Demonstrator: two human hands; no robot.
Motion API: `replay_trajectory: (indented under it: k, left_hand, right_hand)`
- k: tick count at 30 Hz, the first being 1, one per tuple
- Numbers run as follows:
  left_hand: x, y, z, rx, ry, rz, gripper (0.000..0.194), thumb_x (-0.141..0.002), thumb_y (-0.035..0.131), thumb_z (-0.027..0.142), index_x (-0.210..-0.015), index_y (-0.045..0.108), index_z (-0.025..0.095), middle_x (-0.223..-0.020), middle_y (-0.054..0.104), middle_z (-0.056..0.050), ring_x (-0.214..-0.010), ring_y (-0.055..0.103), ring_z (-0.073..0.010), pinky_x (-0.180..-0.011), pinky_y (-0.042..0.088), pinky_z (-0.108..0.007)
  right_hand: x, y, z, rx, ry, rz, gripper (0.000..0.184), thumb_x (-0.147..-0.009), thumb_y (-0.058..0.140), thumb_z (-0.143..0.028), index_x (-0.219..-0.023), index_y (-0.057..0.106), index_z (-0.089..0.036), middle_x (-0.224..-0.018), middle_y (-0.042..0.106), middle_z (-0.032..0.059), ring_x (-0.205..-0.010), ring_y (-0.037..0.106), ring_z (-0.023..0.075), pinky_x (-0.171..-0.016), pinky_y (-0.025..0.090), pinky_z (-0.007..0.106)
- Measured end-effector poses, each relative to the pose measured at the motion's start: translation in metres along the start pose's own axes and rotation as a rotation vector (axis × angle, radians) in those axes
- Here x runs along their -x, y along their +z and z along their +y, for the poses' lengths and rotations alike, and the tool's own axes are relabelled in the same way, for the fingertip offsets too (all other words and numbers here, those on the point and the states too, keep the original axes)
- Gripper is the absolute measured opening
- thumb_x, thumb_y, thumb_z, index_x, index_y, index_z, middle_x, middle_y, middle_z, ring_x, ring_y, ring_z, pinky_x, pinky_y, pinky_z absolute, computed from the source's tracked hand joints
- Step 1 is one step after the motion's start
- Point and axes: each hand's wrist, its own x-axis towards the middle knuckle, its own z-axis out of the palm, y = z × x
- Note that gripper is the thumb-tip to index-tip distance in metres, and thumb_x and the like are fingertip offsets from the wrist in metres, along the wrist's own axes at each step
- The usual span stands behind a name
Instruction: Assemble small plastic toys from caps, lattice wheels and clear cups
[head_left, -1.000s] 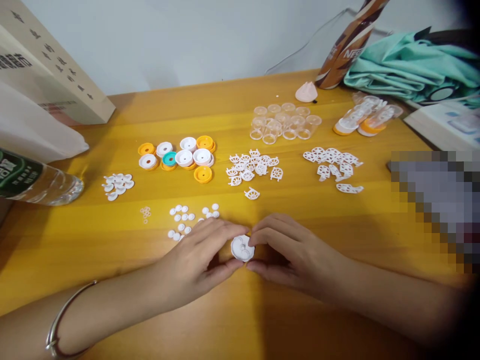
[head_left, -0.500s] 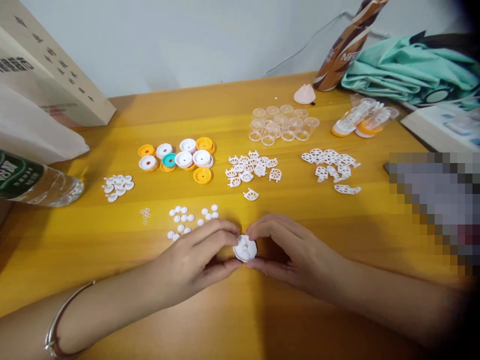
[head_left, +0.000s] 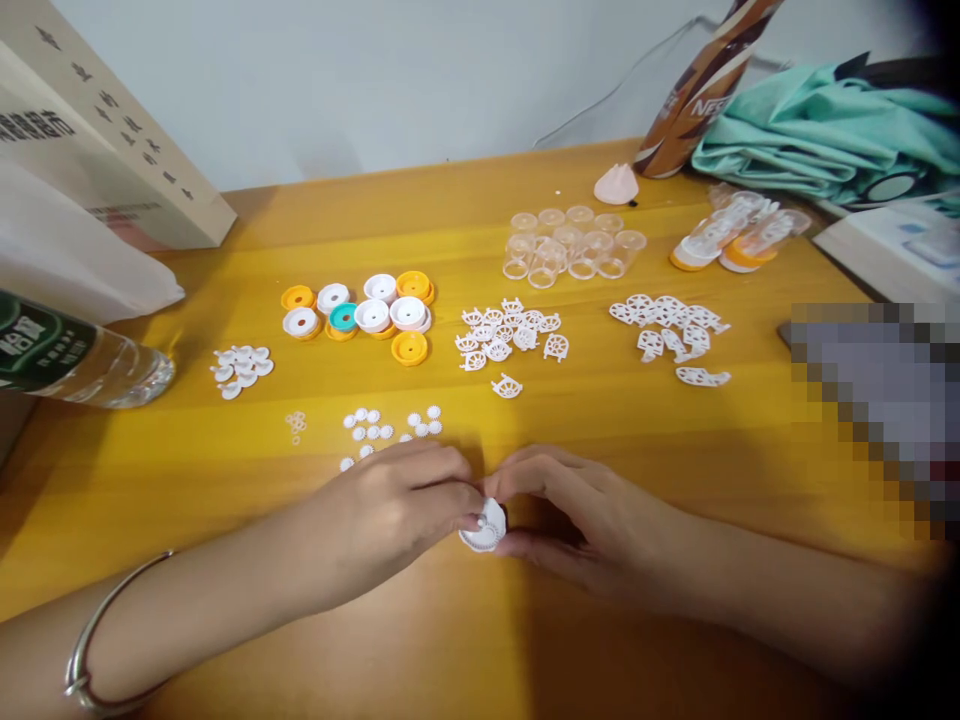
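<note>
My right hand point(head_left: 559, 510) grips a white round cap point(head_left: 493, 535) by its right side, between thumb and fingers. The cap is tilted, its hollow side facing me, with toothed gear shapes inside it. My left hand point(head_left: 420, 495) reaches over the cap's left part with its fingers pinched at a small white gear point(head_left: 480, 522) in the middle; the fingers hide much of it. Loose small white gears point(head_left: 373, 432) lie just beyond my left hand. White spoked frames point(head_left: 508, 386) are scattered behind my hands.
Orange, white and teal caps point(head_left: 409, 348), white disc pieces point(head_left: 241, 370) and tiny clear rings point(head_left: 296, 425) are on the left. Clear cups point(head_left: 544, 270), white perforated plates point(head_left: 703, 376) and assembled capped tubes point(head_left: 694, 250) sit further back. A water bottle point(head_left: 112, 365) lies left; a brown bottle point(head_left: 675, 115) stands behind.
My left fingers have left the cap's rim and moved onto its middle. The cap has shifted slightly left and nearer to me, still in my right hand.
</note>
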Motion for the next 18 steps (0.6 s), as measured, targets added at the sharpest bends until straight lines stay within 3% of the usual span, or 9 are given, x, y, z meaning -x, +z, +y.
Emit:
replay_trajectory:
  k: [4, 8, 12, 18]
  left_hand:
    - [0.0028, -0.0017, -0.0030, -0.129, 0.079, -0.038, 0.018, -0.089, 0.042, 0.015, -0.099, 0.058, 0.013, -0.089, 0.059, -0.007, -0.082, 0.055, -0.0150, -0.070, 0.046, -0.027]
    - [0.0023, -0.0024, -0.0056, -0.178, 0.200, 0.032, 0.016, -0.089, 0.043, 0.015, -0.096, 0.057, 0.011, -0.086, 0.061, -0.008, -0.085, 0.056, -0.0165, -0.073, 0.049, -0.028]
    - [-0.0018, -0.0041, -0.0041, -0.164, 0.229, 0.084, 0.017, -0.089, 0.042, 0.016, -0.088, 0.058, 0.012, -0.081, 0.062, -0.008, -0.082, 0.058, -0.0152, -0.072, 0.050, -0.027]
    - [0.0005, -0.0020, -0.0101, -0.112, 0.232, 0.035, 0.011, -0.086, 0.048, 0.013, -0.089, 0.058, 0.012, -0.086, 0.062, -0.008, -0.084, 0.057, -0.0161, -0.072, 0.050, -0.028]
  right_hand:
    - [-0.0004, 0.0016, 0.0009, -0.030, 0.001, -0.017, 0.020, -0.083, 0.054, -0.023, -0.101, 0.046, -0.020, -0.096, 0.060, 0.0048, -0.089, 0.057, 0.0153, -0.075, 0.046, 0.028]
    - [-0.0011, 0.0013, 0.0008, -0.052, -0.005, -0.028, 0.019, -0.085, 0.052, -0.022, -0.102, 0.045, -0.019, -0.096, 0.060, 0.0055, -0.088, 0.057, 0.0148, -0.075, 0.046, 0.028]
    - [-0.0015, 0.0001, 0.0001, -0.062, -0.002, -0.042, 0.018, -0.085, 0.052, -0.020, -0.102, 0.046, -0.019, -0.095, 0.060, 0.0060, -0.087, 0.057, 0.0149, -0.076, 0.046, 0.029]
    - [-0.0017, -0.0010, -0.0003, -0.080, 0.003, -0.055, 0.018, -0.085, 0.052, -0.022, -0.102, 0.047, -0.019, -0.096, 0.060, 0.0058, -0.087, 0.057, 0.0151, -0.075, 0.047, 0.029]
